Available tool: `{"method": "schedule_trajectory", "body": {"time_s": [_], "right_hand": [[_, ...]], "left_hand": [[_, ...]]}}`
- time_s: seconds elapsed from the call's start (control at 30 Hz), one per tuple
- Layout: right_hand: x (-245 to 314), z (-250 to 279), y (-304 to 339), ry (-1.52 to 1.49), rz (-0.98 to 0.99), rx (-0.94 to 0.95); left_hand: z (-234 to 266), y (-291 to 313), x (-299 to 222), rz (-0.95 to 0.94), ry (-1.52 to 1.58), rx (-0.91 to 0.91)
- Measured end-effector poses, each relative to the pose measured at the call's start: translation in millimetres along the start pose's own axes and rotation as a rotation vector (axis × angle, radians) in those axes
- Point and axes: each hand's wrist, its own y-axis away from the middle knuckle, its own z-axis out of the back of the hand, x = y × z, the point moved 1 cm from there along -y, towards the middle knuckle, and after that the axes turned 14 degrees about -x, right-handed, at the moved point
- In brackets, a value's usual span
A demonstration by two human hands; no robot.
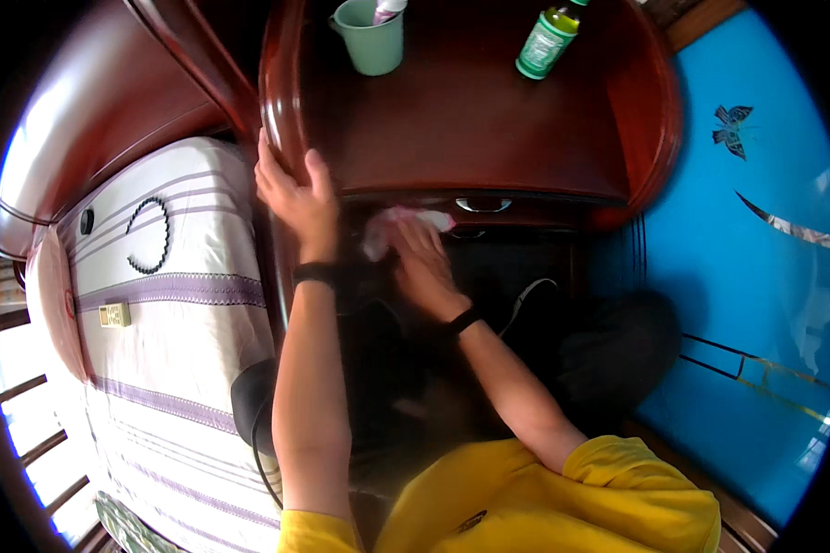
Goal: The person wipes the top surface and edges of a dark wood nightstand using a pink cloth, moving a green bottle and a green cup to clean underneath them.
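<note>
My left hand [297,195] lies against the rounded left edge of a dark red-brown wooden cabinet [461,129], its fingers stretched out and the thumb apart. My right hand [424,267] presses a pink and white cloth [387,229] to the cabinet's front, just left of a drawer's silver handle [484,205]. The cloth and the fingers on it are somewhat blurred, and part of the cloth is hidden under the hand. Each wrist wears a black band.
On the cabinet top stand a green cup [373,41] and a green-labelled bottle [546,41]. To the left, a bed with a striped sheet [175,350] bears a beaded loop [166,230], a small black round thing [87,221] and a small yellowish box [114,315]. A blue wall [756,249] bounds the right.
</note>
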Motion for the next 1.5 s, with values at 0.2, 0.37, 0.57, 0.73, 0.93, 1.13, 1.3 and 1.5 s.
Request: {"method": "schedule_trajectory", "body": {"time_s": [0.2,0.37,0.57,0.73,0.93,1.13,1.3,1.5], "right_hand": [[-43,39,27,0.037,-0.127,-0.044],[-91,60,56,0.157,-0.400,-0.193],[-146,61,66,0.145,-0.653,-0.390],[-181,55,79,0.100,-0.651,-0.581],[-155,87,60,-0.221,-0.859,-0.764],[-138,114,40,-0.430,-0.880,-0.952],[-145,129,37,-0.308,-0.510,-1.162],[-133,169,25,-0.277,-0.574,-1.141]], "left_hand": [[1,1,-6,0.033,-0.039,0.030],[1,1,-6,0.022,-0.092,0.050],[2,0,-1,0.021,-0.055,0.029],[-6,4,-2,-0.019,-0.032,0.010],[1,1,-4,0.027,-0.035,0.031],[1,1,-1,0.038,-0.028,0.022],[-2,1,-5,0.038,-0.010,0.021],[0,2,-1,0.006,-0.031,0.012]]}}
